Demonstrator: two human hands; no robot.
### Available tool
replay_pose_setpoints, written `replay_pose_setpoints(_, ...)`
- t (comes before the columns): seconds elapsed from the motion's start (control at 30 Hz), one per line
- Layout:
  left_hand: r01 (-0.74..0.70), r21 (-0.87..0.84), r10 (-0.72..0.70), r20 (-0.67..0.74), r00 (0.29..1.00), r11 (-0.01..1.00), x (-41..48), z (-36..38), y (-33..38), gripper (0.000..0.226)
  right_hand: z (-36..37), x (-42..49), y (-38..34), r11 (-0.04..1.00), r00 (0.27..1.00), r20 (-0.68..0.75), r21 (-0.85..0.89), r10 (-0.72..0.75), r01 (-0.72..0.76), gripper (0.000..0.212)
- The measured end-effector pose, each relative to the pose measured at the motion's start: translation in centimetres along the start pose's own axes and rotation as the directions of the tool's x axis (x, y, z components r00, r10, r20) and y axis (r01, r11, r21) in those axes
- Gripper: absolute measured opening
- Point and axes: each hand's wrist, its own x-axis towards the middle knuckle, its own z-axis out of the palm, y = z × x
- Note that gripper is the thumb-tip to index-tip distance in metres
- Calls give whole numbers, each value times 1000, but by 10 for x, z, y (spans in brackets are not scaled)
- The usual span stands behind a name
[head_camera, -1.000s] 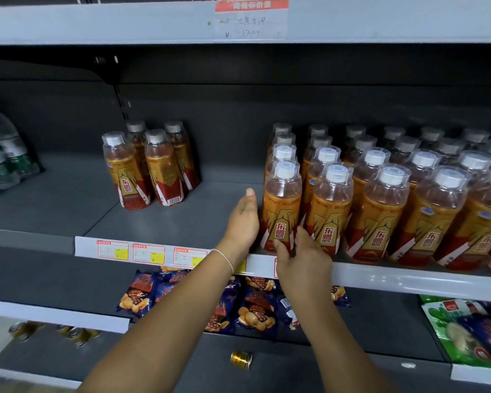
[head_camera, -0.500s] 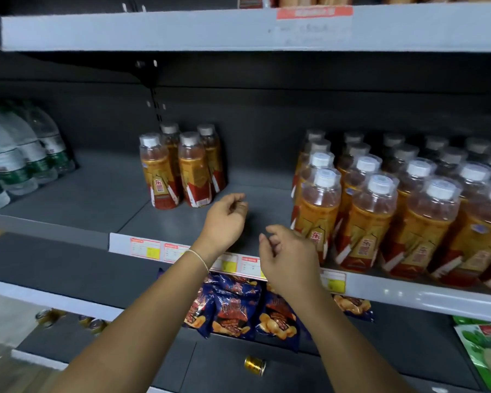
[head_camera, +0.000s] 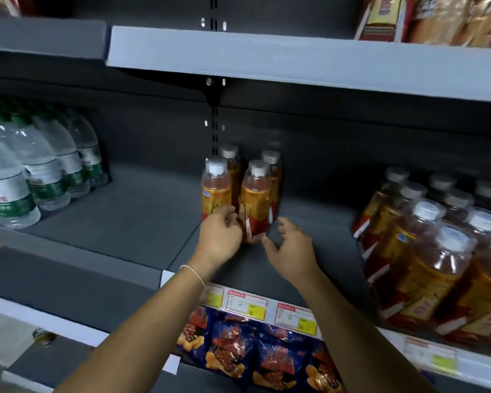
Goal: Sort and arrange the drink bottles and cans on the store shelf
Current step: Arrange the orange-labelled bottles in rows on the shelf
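Four clear plastic bottles [head_camera: 254, 194] of amber drink, white-capped, stand clustered mid-frame on the grey metal shelf [head_camera: 131, 217]. The left hand [head_camera: 220, 236] curls against their bases, though I cannot tell whether it grips one. The right hand [head_camera: 292, 251] spreads wide just beside them.

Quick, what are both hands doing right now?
Left hand: fingers curled on the front-left orange drink bottle.
Right hand: open, holding nothing, beside the front-right orange drink bottle.
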Motion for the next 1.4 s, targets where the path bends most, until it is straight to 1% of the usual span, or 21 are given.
replay_pose_setpoints(0.07, 23, -38, -21, 44, 999, 999, 6, -6, -6, 38, 12, 17, -10, 999, 1000, -4, 39, 15, -15, 60)
replay_pose_setpoints(0.13, -1, -31, 2, 60, 998, 1000, 13, -13, -13, 39, 22, 32, -18, 996, 998, -2, 68, 58, -57, 64)
replay_pose_setpoints(0.23, -66, -32, 68, 93, 993, 997, 19, -21, -22, 38, 34, 45, -26, 984, 989, -38, 111, 143, -138, 71)
replay_pose_setpoints(0.33, -157, 1, 156, 98, 983, 988, 21, -22, -25, 38, 39, 51, -28, 978, 984, -60, 139, 167, -157, 70)
replay_pose_setpoints(0.47, -287, 42, 281, 121, 952, 957, 20, -13, -24, 38, 26, 49, -18, 969, 983, 18, 166, 185, -185, 63)
replay_pose_setpoints(0.53, -355, 40, 342, 188, 921, 934, 19, -5, -21, 39, 12, 44, -5, 958, 981, 76, 212, 178, -191, 55)
replay_pose_setpoints(0.6, -420, 92, 379, 291, 879, 903, 18, 7, -17, 34, -3, 38, 10, 944, 977, 117, 261, 179, -204, 52)
replay_pose_setpoints(0.67, -440, 165, 353, 385, 853, 882, 16, 23, -12, 28, -19, 32, 26, 933, 977, 122, 297, 175, -205, 55)
replay_pose_setpoints(0.77, -430, 223, 303, 441, 845, 875, 12, 51, -4, 25, -33, 26, 42, 939, 981, 103, 290, 163, -186, 57)
replay_pose_setpoints(0.87, -413, 216, 287, 445, 848, 885, 11, 78, 6, 27, -40, 24, 56, 937, 978, 19, 285, 206, -203, 59)
replay_pose_setpoints(0.9, -410, 201, 291, 442, 848, 890, 11, 85, 9, 27, -42, 25, 59, 940, 975, -21, 270, 223, -209, 56)
replay_pose_setpoints(0.97, -397, 177, 292, 429, 854, 901, 12, 97, 13, 24, -42, 27, 63, 956, 965, -88, 182, 247, -228, 53)
replay_pose_setpoints(1.03, -391, 174, 289, 425, 858, 904, 15, 107, 13, 22, -40, 30, 65, 951, 949, -123, 149, 290, -271, 62)
replay_pose_setpoints(1.07, -382, 167, 281, 434, 856, 909, 17, 110, 13, 24, -39, 33, 65, 945, 942, -137, 159, 307, -285, 63)
replay_pose_setpoints(1.13, -339, 137, 242, 463, 852, 931, 25, 113, 13, 31, -38, 39, 66, 941, 934, -162, 173, 317, -290, 58)
replay_pose_setpoints(1.27, -106, -37, 110, 509, 853, 994, 35, 111, 15, 58, -36, 56, 65, 935, 920, -199, 181, 338, -304, 48)
replay_pose_setpoints(1.33, -88, -30, 92, 480, 872, 996, 37, 109, 13, 63, -34, 63, 64, 931, 914, -206, 184, 350, -315, 48)
replay_pose_setpoints(1.4, -110, 34, 83, 448, 890, 993, 39, 107, 9, 59, -32, 69, 65, 929, 911, -203, 174, 359, -327, 48)
